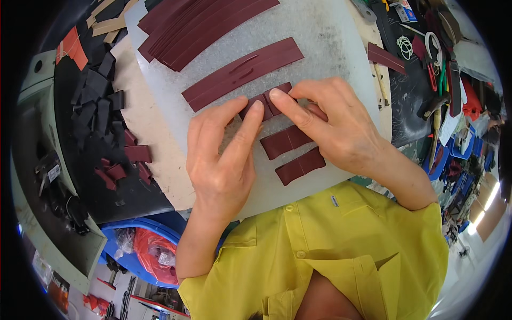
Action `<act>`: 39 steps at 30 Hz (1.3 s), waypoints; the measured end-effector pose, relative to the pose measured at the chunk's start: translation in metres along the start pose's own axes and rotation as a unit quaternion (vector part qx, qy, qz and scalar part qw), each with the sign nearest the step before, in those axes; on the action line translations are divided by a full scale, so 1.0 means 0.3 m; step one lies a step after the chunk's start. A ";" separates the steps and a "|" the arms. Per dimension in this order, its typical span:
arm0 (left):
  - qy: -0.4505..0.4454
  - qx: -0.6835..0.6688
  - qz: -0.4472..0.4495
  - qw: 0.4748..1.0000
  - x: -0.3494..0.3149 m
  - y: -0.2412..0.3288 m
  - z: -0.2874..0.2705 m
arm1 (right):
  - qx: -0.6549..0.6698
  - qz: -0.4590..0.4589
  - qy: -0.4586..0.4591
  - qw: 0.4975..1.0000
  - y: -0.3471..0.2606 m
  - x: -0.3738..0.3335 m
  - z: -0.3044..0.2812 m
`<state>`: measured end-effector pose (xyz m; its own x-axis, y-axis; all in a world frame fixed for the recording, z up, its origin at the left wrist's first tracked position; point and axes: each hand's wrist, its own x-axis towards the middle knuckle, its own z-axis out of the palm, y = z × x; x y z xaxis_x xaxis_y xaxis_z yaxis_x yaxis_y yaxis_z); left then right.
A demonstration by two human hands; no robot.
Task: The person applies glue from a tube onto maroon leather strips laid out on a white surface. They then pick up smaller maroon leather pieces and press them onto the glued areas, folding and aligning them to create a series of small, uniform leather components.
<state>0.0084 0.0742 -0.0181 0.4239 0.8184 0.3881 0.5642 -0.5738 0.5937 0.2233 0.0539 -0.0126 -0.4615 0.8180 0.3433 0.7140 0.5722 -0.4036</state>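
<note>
A short maroon leather-like strip (273, 106) lies on the pale board (341, 48), with a seam across its middle where its ends appear to meet. At its left end my left hand (220, 152) grips it between thumb and fingers. My right hand (336, 120) pinches the other end, the thumb pressed beside the seam; some fingertips are hidden. Two folded maroon loops (287, 142), (300, 166) with similar middle seams lie closer to me. Beyond my hands is a longer maroon strip (242, 72) with two small slivers on it.
A fanned stack of long maroon strips (197, 29) covers the board's far left. Black folded pieces (98, 101) and small maroon loops (138, 154) lie further left. A blue tub (141, 224) stands below the table edge. Cords and tools (434, 69) crowd the right.
</note>
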 end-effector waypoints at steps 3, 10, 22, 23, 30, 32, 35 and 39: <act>-0.002 0.004 0.001 1.000 0.002 0.002 -0.003 | -0.014 -0.007 -0.006 1.000 0.000 0.000 0.003; -0.003 0.008 0.004 1.000 0.001 0.000 0.001 | -0.038 -0.017 -0.008 0.999 0.000 0.002 0.005; -0.102 0.183 0.113 0.971 0.010 0.017 -0.041 | -0.117 -0.006 -0.036 0.992 -0.042 0.028 -0.014; -0.112 0.190 0.112 0.969 0.014 0.021 -0.047 | -0.123 -0.007 -0.038 0.992 -0.048 0.031 -0.009; -0.131 0.204 0.061 0.968 0.072 0.061 -0.063 | -0.092 0.000 -0.145 0.985 -0.065 0.092 -0.056; -0.104 0.173 0.050 0.978 0.085 0.039 -0.087 | -0.035 -0.013 -0.144 0.989 0.013 0.141 -0.099; -0.008 0.053 -0.003 0.999 0.065 -0.050 -0.092 | -0.047 0.015 0.037 0.998 0.099 0.160 -0.058; 0.034 0.116 -0.059 0.991 0.074 -0.097 -0.067 | -0.075 0.031 0.090 0.993 0.118 0.140 -0.003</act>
<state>-0.0130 0.1098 -0.0125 0.3000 0.8763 0.3769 0.7578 -0.4589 0.4637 0.2295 0.1085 -0.0116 -0.3220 0.8206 0.4722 0.8149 0.4941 -0.3030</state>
